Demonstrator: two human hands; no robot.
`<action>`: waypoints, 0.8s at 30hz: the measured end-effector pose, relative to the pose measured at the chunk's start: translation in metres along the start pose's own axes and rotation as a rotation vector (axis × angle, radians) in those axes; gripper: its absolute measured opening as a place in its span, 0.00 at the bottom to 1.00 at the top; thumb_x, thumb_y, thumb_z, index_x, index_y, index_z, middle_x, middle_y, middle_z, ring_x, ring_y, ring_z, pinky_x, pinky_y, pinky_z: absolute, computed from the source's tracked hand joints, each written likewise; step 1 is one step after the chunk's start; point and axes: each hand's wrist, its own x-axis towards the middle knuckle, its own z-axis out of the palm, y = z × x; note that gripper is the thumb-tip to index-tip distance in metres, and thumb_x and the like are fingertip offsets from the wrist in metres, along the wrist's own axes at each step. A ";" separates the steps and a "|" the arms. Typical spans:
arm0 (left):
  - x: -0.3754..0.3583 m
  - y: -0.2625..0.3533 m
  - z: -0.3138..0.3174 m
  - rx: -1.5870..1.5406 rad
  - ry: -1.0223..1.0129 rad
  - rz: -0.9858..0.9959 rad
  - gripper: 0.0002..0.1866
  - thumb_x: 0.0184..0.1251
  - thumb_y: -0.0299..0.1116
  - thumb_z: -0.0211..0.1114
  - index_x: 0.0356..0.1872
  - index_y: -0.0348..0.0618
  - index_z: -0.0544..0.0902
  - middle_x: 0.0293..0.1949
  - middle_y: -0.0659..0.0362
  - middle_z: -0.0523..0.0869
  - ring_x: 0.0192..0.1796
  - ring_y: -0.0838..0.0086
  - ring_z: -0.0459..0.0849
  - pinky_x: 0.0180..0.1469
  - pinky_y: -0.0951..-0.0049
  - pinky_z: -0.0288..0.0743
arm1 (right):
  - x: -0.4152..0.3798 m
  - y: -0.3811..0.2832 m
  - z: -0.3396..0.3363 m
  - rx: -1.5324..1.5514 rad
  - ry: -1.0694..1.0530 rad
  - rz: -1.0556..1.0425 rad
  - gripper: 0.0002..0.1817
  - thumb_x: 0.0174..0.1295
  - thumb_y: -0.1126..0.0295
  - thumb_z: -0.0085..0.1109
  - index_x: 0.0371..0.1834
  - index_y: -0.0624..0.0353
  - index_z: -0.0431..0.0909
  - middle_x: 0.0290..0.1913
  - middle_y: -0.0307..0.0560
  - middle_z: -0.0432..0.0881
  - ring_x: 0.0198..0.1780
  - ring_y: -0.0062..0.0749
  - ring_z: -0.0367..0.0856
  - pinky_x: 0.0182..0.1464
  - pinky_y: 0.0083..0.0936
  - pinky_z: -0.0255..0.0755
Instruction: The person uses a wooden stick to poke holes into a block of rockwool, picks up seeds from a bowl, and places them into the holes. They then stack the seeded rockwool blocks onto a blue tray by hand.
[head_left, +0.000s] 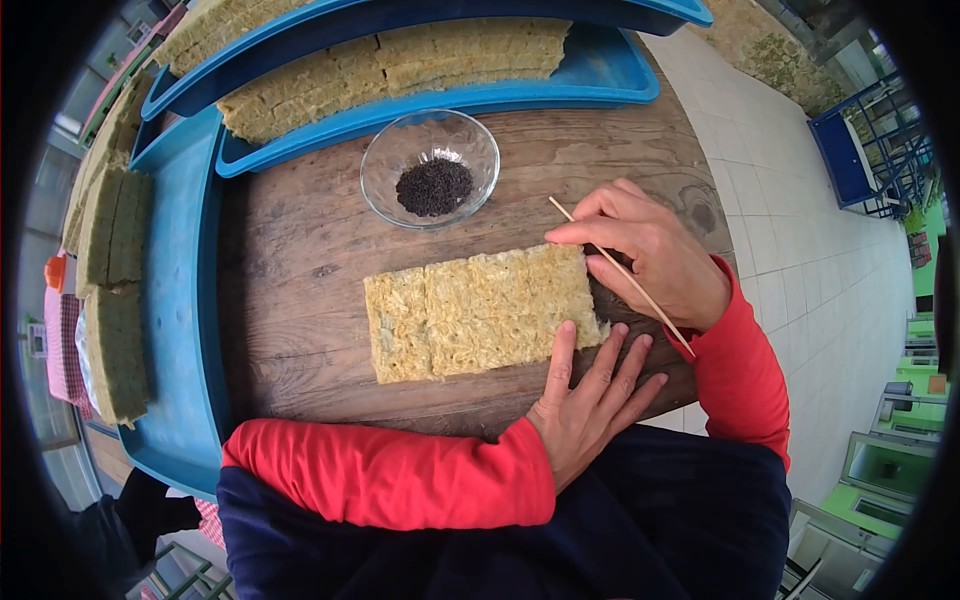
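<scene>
Fibrous yellow-tan material made up the slab of growing cubes, which was laid flat on the wooden table and was held between the two hands. The left hand was spread flat, palm down, with its fingertips pressed on the near right corner of the slab, so that the slab was steadied rather than gripped. A thin wooden stick was pinched in the right hand between thumb and forefinger, its free end pointing up and away from the pinch toward the glass bowl, while its lower length ran back across the hand toward the red sleeve. The far right edge of the slab lay directly under that pinch. Just beyond the stick's free end the bowl was seen to hold a small heap of dark seeds. Farther out from both hands, blue trays loaded with more slabs were ranged along the far and left sides of the table. The step in hand was judged to be the seeding of the cubes, with the stick poised at the slab's edge. No seed could be made out on the stick. The next move was judged to call for a fine, steady touch of the stick's tip, with the slab kept pressed down.
</scene>
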 end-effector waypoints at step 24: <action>0.000 0.001 0.001 -0.010 0.002 -0.002 0.32 0.61 0.44 0.47 0.69 0.60 0.55 0.68 0.55 0.58 0.68 0.57 0.60 0.58 0.30 0.51 | 0.001 0.001 -0.005 -0.016 0.021 -0.002 0.14 0.45 0.80 0.61 0.37 0.57 0.81 0.34 0.43 0.75 0.39 0.38 0.72 0.39 0.29 0.68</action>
